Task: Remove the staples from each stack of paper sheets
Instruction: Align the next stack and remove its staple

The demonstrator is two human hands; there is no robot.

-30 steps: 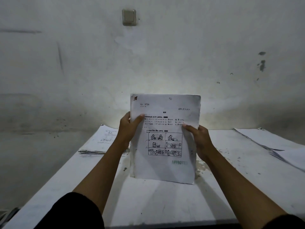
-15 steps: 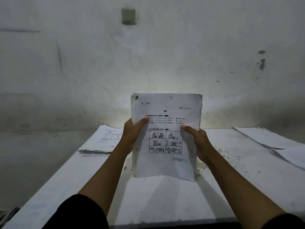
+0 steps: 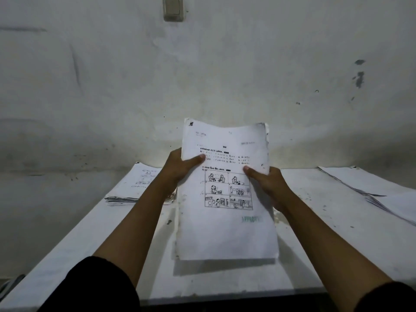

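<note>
Both hands hold 1 stack of paper sheets (image 3: 227, 233) above the white table (image 3: 225, 282): the left hand (image 3: 180, 170) grips its left edge, thumb across the print, and the right hand (image 3: 267, 183) grips its right edge. Another paper pile (image 3: 135, 188) lies far left, loose sheets (image 3: 369, 185) far right.

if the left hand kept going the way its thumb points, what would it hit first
The left hand grips the held paper stack, thumb pointing right across the page. Going on, it would probably meet the right hand thumb first, though depth is unclear.
</note>
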